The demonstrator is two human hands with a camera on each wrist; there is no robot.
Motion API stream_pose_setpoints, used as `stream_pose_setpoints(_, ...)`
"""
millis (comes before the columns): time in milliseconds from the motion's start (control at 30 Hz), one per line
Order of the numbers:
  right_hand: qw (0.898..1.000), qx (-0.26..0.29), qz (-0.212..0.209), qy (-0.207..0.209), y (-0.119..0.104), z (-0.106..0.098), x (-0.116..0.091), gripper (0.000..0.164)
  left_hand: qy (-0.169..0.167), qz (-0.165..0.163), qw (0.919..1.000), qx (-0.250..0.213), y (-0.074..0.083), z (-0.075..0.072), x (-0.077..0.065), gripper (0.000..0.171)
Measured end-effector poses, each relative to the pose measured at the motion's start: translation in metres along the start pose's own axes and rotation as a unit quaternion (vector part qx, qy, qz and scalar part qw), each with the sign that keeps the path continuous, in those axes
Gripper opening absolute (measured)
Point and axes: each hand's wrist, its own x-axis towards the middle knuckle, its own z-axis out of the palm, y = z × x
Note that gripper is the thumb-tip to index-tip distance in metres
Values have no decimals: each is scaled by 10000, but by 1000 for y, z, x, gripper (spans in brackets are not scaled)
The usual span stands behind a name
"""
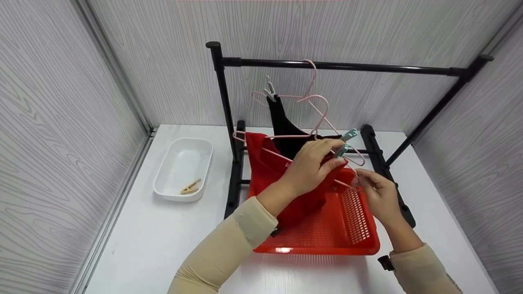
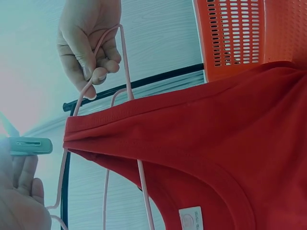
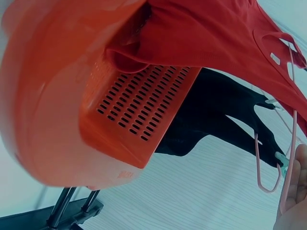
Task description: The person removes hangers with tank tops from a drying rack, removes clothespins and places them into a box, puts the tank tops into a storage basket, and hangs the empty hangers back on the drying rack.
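A red sleeveless top (image 1: 257,167) hangs on a pink wire hanger (image 1: 286,136), its lower part over the red basket (image 1: 314,250). My left hand (image 1: 308,169) pinches a teal clothespin (image 1: 342,151) beside the strap at the hanger's right side. In the left wrist view this clothespin (image 2: 31,145) appears apart from the red strap. With thumb and fingers my right hand (image 1: 380,196) grips the hanger's right end. Behind it, a black garment (image 1: 281,118) hangs on another pink hanger (image 1: 311,81), with a grey clothespin (image 1: 270,93) and another teal clothespin (image 1: 349,134) on its straps.
A black rack (image 1: 367,67) stands at the back, its feet on the white table (image 1: 163,245). To the left sits a white tray (image 1: 163,173) with a wooden clothespin (image 1: 190,187) in it. Grey wood-patterned walls (image 1: 155,49) enclose the table's back and sides.
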Motion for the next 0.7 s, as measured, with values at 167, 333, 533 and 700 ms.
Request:
stream_pose_setpoints(167,10000,-15,-79,-14,-11,-2,1,23,-22,-104,9998,-150,-2,-8,-8,40)
stream_pose_setpoints(333,9999,3,-154,24,8,-4,0,21,7,-258,9996,-66,-10,-21,-19,42)
stream_pose_setpoints(533,9997,10,-233,13,9,-3,2,21,214,-448,9987,-136,-18,-33,-33,42)
stream_pose_setpoints(700,9997,37,-247,-33,-4,-1,3,22,395,-668,9969,-163,-22,-43,-45,43)
